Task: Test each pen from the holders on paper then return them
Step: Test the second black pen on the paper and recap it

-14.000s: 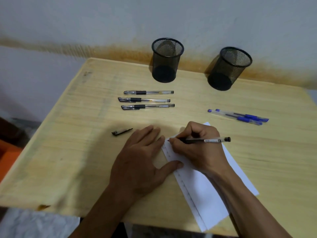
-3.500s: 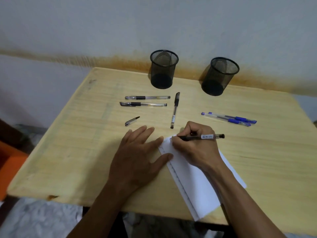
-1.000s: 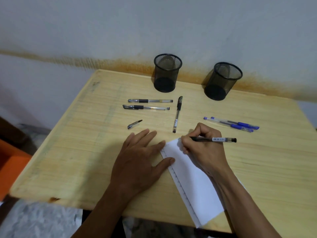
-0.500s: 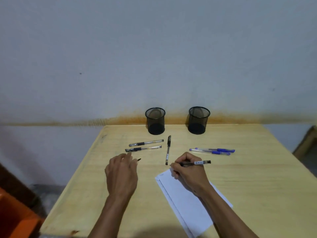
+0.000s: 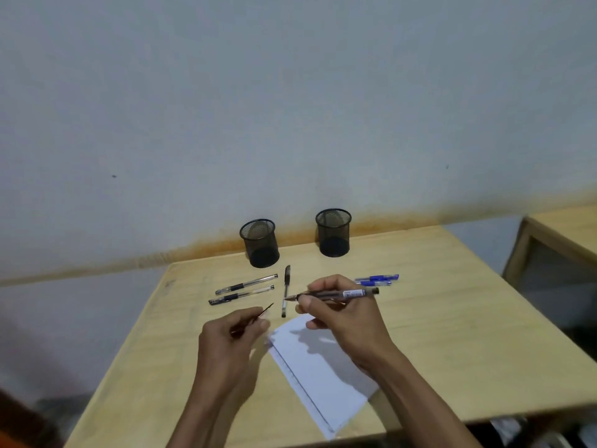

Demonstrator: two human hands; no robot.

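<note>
Recapping step, judging by the layout. Right hand (image 5: 342, 313) is lifted off the paper (image 5: 318, 360) and pinches an uncapped black pen (image 5: 336, 294), tip pointing toward the left hand (image 5: 231, 341). Left hand is closed on a small dark cap (image 5: 265, 311), its clip end sticking out past the fingertips, just short of the pen tip — the two are near but apart.

Next move as I read it: line the cap mouth up with the tip and push it on straight, then set the pen down or drop it in a holder.

Beyond the left hand lie two clear black-grip pens (image 5: 245, 288) side by side; one more black pen (image 5: 285, 291) lies between the hands, pointing away. Two blue pens (image 5: 376, 279) sit just past the right hand. Both mesh holders (image 5: 259, 242) (image 5: 333, 232) stand at the far edge of the desk (image 5: 452, 334), looking empty — so returning the pens is not yet done.
</note>
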